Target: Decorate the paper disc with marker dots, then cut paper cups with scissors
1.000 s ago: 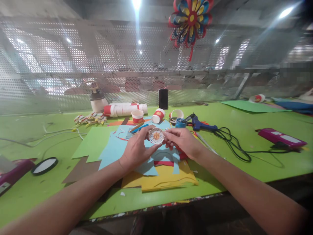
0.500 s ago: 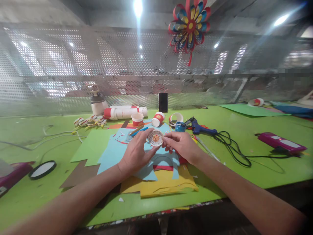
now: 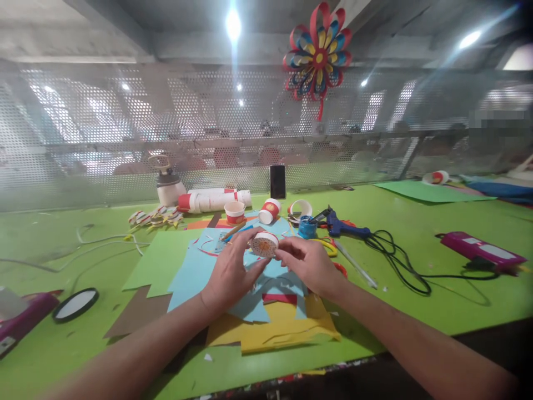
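From the head camera, both hands meet above a spread of cut paper sheets on the green bench (image 3: 416, 300). The left hand (image 3: 231, 272) has its fingers (image 3: 245, 240) curled up round the left side of a small round white paper cup piece with red rim and a red-and-orange printed centre (image 3: 265, 244), the thumb pressing on its near edge. The right hand (image 3: 306, 264) pinches the cup piece's right edge, its fingers (image 3: 287, 254) drawn close together, so the piece is held between the two hands, raised off the paper. Below it lie light blue card sheets (image 3: 195, 266) over yellow card sheets (image 3: 283, 328), with a light green sheet (image 3: 156, 258) to the left. Behind the hands stand small red-and-white paper cups (image 3: 234, 211), a black phone upright against the perforated screen (image 3: 277, 181), and a blue glue gun (image 3: 339, 224) with its black cord (image 3: 400, 261) trailing right.
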`<action>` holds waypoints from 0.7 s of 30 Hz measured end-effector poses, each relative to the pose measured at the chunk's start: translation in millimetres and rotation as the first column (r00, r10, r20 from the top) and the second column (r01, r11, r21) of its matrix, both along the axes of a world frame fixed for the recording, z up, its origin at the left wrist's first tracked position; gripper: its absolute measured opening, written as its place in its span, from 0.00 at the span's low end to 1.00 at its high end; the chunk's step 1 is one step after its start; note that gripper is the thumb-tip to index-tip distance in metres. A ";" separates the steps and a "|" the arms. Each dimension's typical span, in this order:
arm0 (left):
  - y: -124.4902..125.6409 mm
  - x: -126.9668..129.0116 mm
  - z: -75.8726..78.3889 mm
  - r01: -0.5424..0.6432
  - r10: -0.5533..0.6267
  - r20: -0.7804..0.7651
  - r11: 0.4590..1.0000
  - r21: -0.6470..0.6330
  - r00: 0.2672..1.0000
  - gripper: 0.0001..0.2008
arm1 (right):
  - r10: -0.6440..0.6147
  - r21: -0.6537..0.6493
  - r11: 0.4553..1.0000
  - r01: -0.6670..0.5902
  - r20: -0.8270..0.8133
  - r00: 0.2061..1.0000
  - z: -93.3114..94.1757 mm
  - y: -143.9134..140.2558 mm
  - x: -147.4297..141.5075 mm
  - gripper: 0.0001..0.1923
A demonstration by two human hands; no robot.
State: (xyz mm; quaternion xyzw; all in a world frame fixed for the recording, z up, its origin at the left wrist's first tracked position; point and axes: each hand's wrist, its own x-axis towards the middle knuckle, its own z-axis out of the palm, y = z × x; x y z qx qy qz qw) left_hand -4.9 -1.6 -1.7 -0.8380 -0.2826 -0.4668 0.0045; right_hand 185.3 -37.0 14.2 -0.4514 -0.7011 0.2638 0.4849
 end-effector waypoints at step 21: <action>-10.0 5.5 -1.8 0.253 -0.193 0.224 0.926 -0.281 0.955 0.27 | -0.018 0.115 0.993 0.023 -0.046 0.999 -13.5 -3.9 -5.7 0.08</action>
